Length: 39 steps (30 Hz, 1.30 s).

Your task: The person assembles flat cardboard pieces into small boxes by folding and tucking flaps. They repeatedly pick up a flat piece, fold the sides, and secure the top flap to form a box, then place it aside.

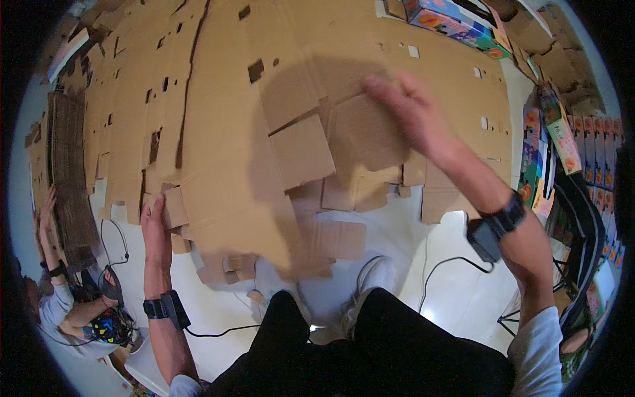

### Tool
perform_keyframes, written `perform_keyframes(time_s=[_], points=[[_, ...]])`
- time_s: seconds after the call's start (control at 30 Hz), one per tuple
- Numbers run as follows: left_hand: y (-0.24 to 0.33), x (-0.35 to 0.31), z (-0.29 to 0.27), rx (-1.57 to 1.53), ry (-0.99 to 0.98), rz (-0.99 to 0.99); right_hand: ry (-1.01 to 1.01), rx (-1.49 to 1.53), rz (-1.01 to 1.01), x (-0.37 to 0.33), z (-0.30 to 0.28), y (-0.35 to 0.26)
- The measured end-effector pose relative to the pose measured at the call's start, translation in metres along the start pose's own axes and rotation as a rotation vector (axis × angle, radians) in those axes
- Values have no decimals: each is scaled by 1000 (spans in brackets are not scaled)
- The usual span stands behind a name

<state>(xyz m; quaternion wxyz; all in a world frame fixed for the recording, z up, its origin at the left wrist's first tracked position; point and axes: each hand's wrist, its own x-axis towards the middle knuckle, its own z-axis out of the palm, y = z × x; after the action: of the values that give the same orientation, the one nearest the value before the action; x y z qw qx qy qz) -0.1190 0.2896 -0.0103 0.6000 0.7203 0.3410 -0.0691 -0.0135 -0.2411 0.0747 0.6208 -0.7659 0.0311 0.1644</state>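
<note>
A wide sheet of brown cardboard (pixel 225 152), scored and pierced with small slots, lies flat in front of me. At its near left corner my left hand (pixel 155 228) grips a small cardboard flap (pixel 175 208), thumb on top and fingers hidden underneath. My right hand (pixel 417 116) is over the right half of the sheet, beside a squarish cardboard piece (pixel 370 132). It is smeared by motion, so I cannot tell whether its fingers touch that piece. Another loose square piece (pixel 302 151) lies tilted near the middle. Dark straps with small boxes circle both my wrists.
Cardboard scraps (pixel 337 239) lie on the white floor (pixel 403 264) near my feet. Colourful printed cartons (pixel 456 23) stand at the far right. At the left is a stack of cardboard (pixel 66 172), with another person's hand (pixel 47 212) by it. Black cables (pixel 456 259) trail from my wrists.
</note>
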Motion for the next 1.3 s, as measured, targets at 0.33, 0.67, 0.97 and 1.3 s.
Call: perform_keyframes(time_s=[0.33, 0.67, 0.97, 1.3], points=[[15, -22, 47, 414, -25, 316, 32, -65, 377, -44, -66, 112], [-41, 21, 22, 622, -202, 300, -186, -527, 398, -27, -36, 175], [5, 46, 25, 207, -52, 23, -82, -634, 258, -19, -11, 156], [123, 65, 82, -262, -255, -9, -51, -566, 167, -25, -4, 174]])
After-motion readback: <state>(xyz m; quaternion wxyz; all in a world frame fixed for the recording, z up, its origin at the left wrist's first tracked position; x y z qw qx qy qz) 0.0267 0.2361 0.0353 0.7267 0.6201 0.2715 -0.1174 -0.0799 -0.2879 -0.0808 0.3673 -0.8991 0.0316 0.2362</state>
